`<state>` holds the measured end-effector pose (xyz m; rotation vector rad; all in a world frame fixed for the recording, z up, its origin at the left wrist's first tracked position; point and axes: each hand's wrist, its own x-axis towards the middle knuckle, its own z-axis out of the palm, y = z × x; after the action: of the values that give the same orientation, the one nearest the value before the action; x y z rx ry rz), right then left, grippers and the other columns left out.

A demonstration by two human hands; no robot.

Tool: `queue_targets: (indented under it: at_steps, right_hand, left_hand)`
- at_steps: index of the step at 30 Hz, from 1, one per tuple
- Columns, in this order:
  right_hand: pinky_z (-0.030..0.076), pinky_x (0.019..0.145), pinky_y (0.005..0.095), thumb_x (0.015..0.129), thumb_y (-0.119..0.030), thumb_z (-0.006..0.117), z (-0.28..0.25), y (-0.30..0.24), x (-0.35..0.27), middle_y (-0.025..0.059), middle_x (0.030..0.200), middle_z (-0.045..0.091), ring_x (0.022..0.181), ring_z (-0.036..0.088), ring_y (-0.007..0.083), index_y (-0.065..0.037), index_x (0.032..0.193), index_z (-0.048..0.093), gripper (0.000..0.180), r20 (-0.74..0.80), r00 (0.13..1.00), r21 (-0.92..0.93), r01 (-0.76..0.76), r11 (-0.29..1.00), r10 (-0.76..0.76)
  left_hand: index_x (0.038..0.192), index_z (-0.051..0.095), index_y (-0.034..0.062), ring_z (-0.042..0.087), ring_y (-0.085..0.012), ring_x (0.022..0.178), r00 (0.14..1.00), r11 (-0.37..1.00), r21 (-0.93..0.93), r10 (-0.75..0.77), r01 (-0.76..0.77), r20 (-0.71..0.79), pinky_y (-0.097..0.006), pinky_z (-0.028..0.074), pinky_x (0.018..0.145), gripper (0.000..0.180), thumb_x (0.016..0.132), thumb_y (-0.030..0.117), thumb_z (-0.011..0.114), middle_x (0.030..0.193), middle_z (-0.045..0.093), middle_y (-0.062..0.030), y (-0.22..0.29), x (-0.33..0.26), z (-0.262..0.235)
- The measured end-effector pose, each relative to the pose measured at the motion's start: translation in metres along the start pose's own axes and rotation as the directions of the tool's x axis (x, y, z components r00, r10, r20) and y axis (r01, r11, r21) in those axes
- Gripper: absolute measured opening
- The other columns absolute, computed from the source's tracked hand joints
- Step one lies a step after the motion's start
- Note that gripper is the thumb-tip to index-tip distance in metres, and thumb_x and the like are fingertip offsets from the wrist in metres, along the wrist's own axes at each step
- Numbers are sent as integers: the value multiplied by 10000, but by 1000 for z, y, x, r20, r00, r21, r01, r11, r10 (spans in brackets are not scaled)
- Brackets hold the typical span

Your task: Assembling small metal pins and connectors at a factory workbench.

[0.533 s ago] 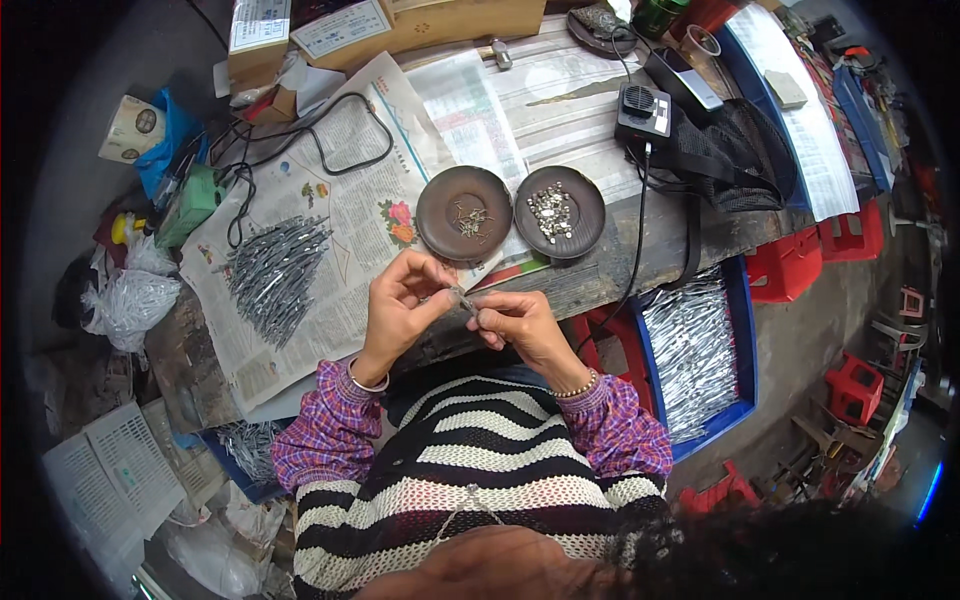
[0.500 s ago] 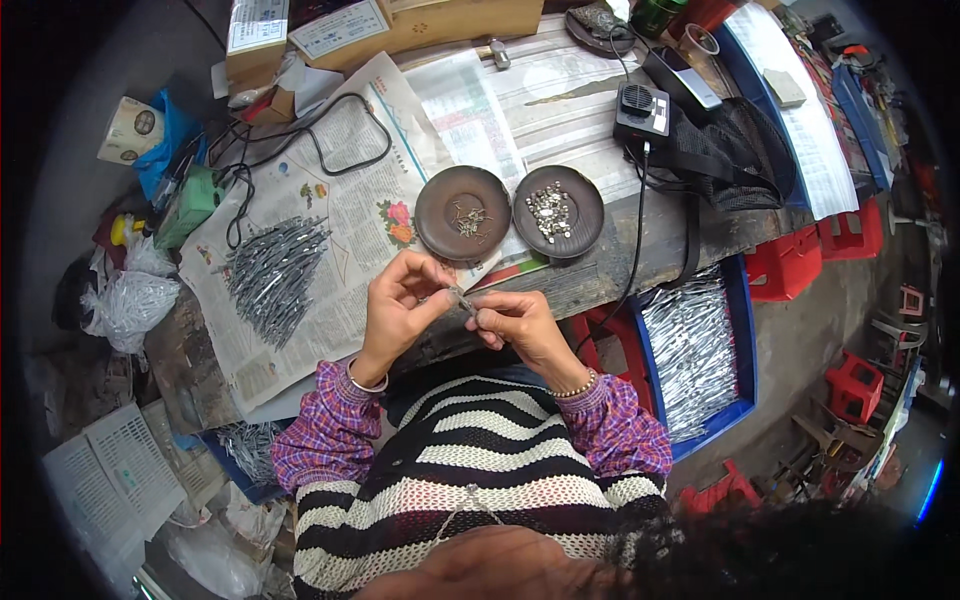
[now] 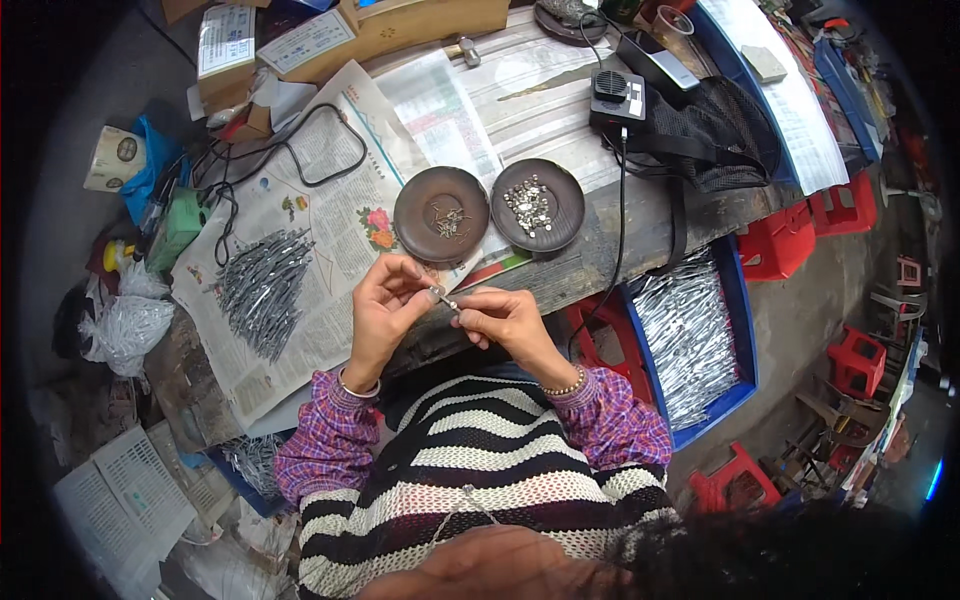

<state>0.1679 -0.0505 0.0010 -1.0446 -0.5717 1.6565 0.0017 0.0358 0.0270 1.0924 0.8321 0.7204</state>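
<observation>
My left hand (image 3: 384, 308) and my right hand (image 3: 508, 325) meet in front of my chest, near the table's front edge. Between their fingertips is a slim grey metal piece (image 3: 449, 301), pinched from both sides; its exact kind is too small to make out. Just beyond the hands stand two dark round dishes. The left dish (image 3: 408, 222) contains several thin brass-coloured pins (image 3: 448, 220), and the right dish (image 3: 567, 222) several small shiny round metal bits (image 3: 529, 205). Left of my hands, a pile of slim grey metal pieces (image 3: 265, 290) lies on newspaper (image 3: 335, 260).
A blue tray (image 3: 752, 370) of shiny metal pieces is low on the right, beside red stools (image 3: 778, 245). A black device (image 3: 617, 98) with a cable, a mesh bag (image 3: 735, 135), a hammer (image 3: 468, 50) and a wooden box (image 3: 430, 22) occupy the table's far side.
The view has shifted slightly, moving the tabletop left in the picture. My fingertips have drawn a little apart, and more of the slim metal piece shows between them.
</observation>
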Motion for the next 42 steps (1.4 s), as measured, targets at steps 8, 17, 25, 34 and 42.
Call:
queue_targets:
  at_steps: [8, 17, 25, 34, 42]
  right_hand:
    - [476, 586, 225, 833, -51, 625, 0, -1, -2, 85, 890, 646, 676, 597, 97, 52, 929, 660, 145, -41, 999, 35, 23, 999, -21]
    - [459, 761, 369, 751, -40, 635, -64, -50, 7, 130, 975, 580, 898, 552, 301, -38, 974, 639, 223, 55, 673, -982, 172, 83, -737]
    - [442, 800, 379, 700, -8, 646, -75, -45, 4, 130, 998, 563, 954, 521, 306, -27, 952, 653, 253, 131, 706, -984, 176, -6, -696]
    - [457, 774, 374, 653, -2, 684, -80, -47, 5, 104, 943, 596, 909, 542, 298, -19, 889, 645, 239, 121, 698, -976, 215, 45, -706]
    - [455, 680, 224, 762, -5, 646, -41, -21, 2, 41, 855, 628, 790, 578, 92, 33, 862, 633, 107, -126, 869, -547, 342, 764, -479]
  left_hand:
    - [967, 553, -18, 594, -144, 871, 996, 997, 78, 20, -26, 84, -270, 464, 815, 141, 827, -14, 556, 911, 617, -75, 1, 0, 3]
    - [925, 557, 6, 570, -127, 685, 1000, 984, -176, 18, -20, -16, -244, 439, 649, 103, 829, 22, 522, 749, 606, -66, 6, -5, -3]
    - [933, 573, 27, 550, -42, 664, 999, 999, 16, -35, 36, -38, -162, 377, 557, 102, 833, 34, 588, 768, 606, -3, 3, -8, 1]
    - [1003, 583, 30, 513, -31, 674, 998, 997, 39, -66, 65, 23, -162, 357, 566, 158, 852, 69, 609, 786, 584, 11, -3, -8, 0]
    - [1094, 562, 25, 510, -40, 686, 998, 997, 59, -50, 47, 42, -185, 404, 600, 246, 852, 53, 601, 834, 586, -1, -9, -11, 5]
